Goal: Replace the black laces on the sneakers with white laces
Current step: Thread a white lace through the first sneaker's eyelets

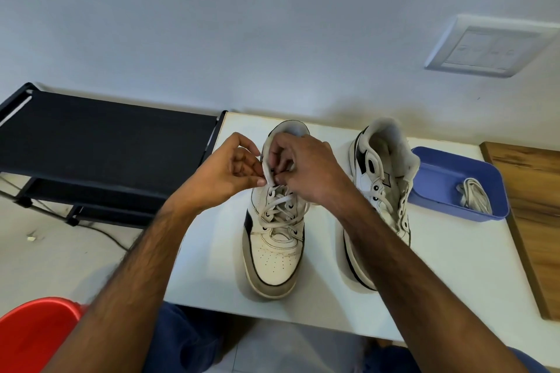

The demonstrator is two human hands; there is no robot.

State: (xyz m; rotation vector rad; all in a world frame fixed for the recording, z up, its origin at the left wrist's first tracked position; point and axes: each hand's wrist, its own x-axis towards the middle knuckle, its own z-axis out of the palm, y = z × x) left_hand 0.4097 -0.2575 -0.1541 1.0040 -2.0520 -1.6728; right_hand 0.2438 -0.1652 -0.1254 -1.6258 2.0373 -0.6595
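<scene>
Two white sneakers with black trim stand on the white table (448,275), toes toward me. The left sneaker (274,254) has a white lace (280,209) crossed through its lower eyelets. My left hand (233,171) pinches the upper edge of that sneaker by its top eyelet. My right hand (306,168) pinches the white lace end at the same spot, over the tongue. The right sneaker (381,188) stands apart, partly behind my right forearm, its eyelets showing no lace. A blue tray (439,172) at the right holds a coiled white lace (474,195).
A black fabric rack (100,136) stands left of the table. A red bucket (33,333) sits at the bottom left on the floor. A wooden board (533,206) lies at the table's right side. The wall behind carries a white switch plate (488,47).
</scene>
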